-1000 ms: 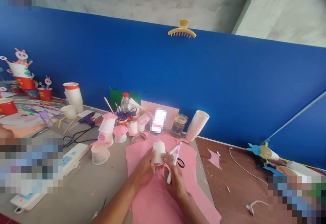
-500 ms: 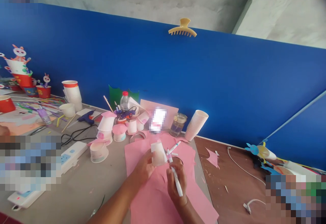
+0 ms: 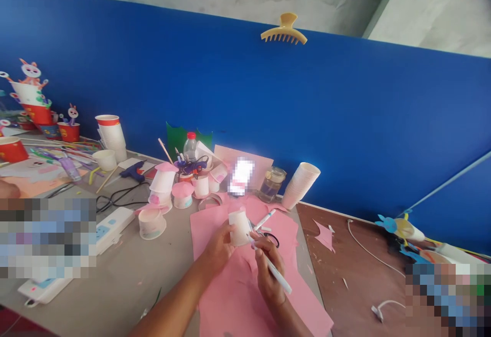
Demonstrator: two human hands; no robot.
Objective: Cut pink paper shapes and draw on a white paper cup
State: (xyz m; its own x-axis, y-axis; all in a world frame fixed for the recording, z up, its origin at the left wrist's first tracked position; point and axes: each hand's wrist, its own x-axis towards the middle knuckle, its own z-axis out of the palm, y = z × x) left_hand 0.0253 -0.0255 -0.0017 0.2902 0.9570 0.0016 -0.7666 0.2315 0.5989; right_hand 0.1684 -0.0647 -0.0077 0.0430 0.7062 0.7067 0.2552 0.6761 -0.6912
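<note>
My left hand point(image 3: 220, 245) is closed around the side of a small white paper cup point(image 3: 239, 228), which is upside down with its narrow end up. In my right hand point(image 3: 270, 270) is a white marker point(image 3: 279, 276), gripped like a pen. Its tip end points at the cup's right side; I cannot tell whether it touches. Both hands are over pink paper point(image 3: 226, 296). Just beyond my right hand lie another white marker point(image 3: 265, 219) and scissors with a dark handle point(image 3: 273, 239), partly hidden.
Pink-and-white cup pieces point(image 3: 163, 178) stand left of the paper. Behind it are a lit phone point(image 3: 241, 176), a glass jar point(image 3: 273, 183) and a leaning cup stack point(image 3: 301, 186). A glue gun point(image 3: 132, 171) and power strip point(image 3: 115, 224) lie left. Another person's hand point(image 3: 8, 190) shows far left.
The marker in my right hand has tilted, its back end swinging to the right, and my fingers have shifted. The cup stays in my left hand. The view has moved slightly.
</note>
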